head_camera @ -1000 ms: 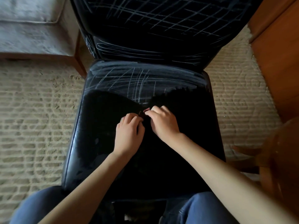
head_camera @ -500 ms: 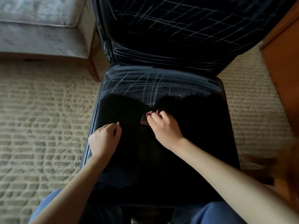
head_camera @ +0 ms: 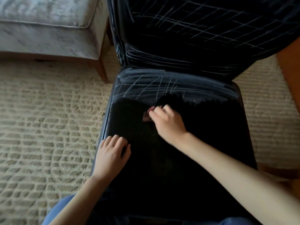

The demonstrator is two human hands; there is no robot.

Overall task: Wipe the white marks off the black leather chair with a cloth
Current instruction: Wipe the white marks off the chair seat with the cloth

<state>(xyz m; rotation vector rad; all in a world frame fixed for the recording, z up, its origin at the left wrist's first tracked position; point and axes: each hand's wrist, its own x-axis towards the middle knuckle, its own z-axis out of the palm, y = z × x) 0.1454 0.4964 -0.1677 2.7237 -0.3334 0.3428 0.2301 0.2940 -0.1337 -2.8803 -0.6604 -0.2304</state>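
Seat half cleared, backrest untouched

Chair (head_camera: 186, 159) fills the middle of the view, its black leather seat running from the person's knees up to the backrest. Near and middle parts of the seat read as plain black, with no white lines showing. White marks (head_camera: 146, 88) remain as a scribbled band across the rear of the seat, and a dense crosshatch of them (head_camera: 203, 25) covers the backrest above. By that reckoning the job looks well under half done: the back strip of the seat and the whole backrest are left.

The cloth (head_camera: 170, 100) is dark and hard to separate from the leather; a ragged dark edge just beyond the right hand (head_camera: 167, 120), at the boundary of the marks, seems to be it. That hand is curled with fingers bunched as if clasping the cloth, though the hold itself cannot be told for certain. A small pinkish thing (head_camera: 148, 114) peeks out beside its fingertips; what it is stays unclear.

The left hand (head_camera: 112, 153) lies spread and empty on the seat's left front edge, seemingly bracing.

Beige textured carpet (head_camera: 48, 127) surrounds the chair, with a grey upholstered bench (head_camera: 48, 30) at the upper left.
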